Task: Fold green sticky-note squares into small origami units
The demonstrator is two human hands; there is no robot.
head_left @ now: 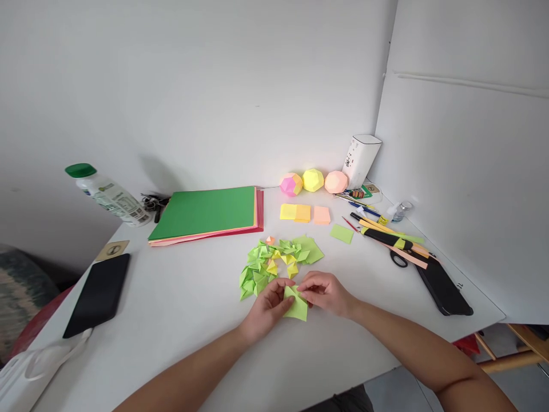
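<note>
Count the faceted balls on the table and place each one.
3. They sit in a row near the back wall: a pink-and-orange ball on the left, a yellow ball in the middle, a peach ball on the right. None appears hidden.

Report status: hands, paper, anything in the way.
Left hand pinching light green paper. Right hand at its far edge. Folded pieces lie just beyond; only fingers cover the paper.
</note>
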